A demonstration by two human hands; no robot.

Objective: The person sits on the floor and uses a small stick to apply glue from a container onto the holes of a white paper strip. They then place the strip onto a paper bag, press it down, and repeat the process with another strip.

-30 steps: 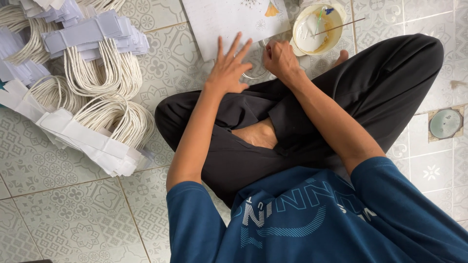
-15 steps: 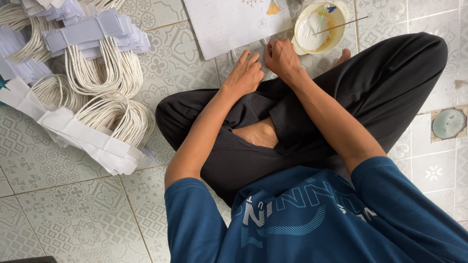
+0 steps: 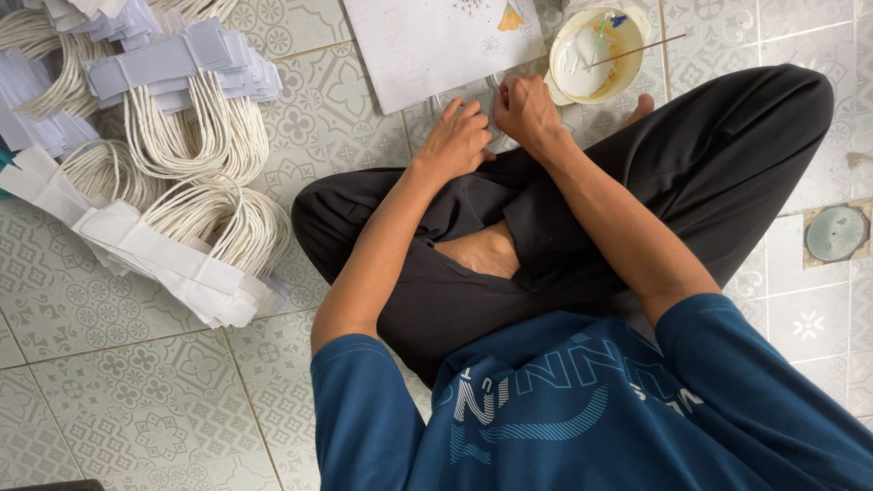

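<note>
The right hand (image 3: 523,109) is curled into a loose fist and pinches one end of a thin cord (image 3: 459,91), a pale loop that lies on the floor between the two hands, just below the sheet's lower edge. The left hand (image 3: 457,138) sits just beside it with fingers bent and tips pressed down near the cord; whether they actually grip it cannot be told. Both hands rest in front of the crossed legs in black trousers (image 3: 582,209), close to each other but not quite touching. Just beyond the right hand stands a round bowl (image 3: 597,56) with white paste pooled inside and yellowish smears on its wall; a thin stick (image 3: 650,45) lies across its rim, and a small blue and green tool leans in it. Beyond the left hand lies a white sheet (image 3: 436,45) with a small coloured drawing near its corner. Well off to the left hand's side lie stacks of white cord handles (image 3: 195,136) fixed to paper strips, some pale lilac, some white. All of it rests on a floor (image 3: 118,400) of pale patterned tiles, with a round metal drain cover (image 3: 837,234) far to the right.
</note>
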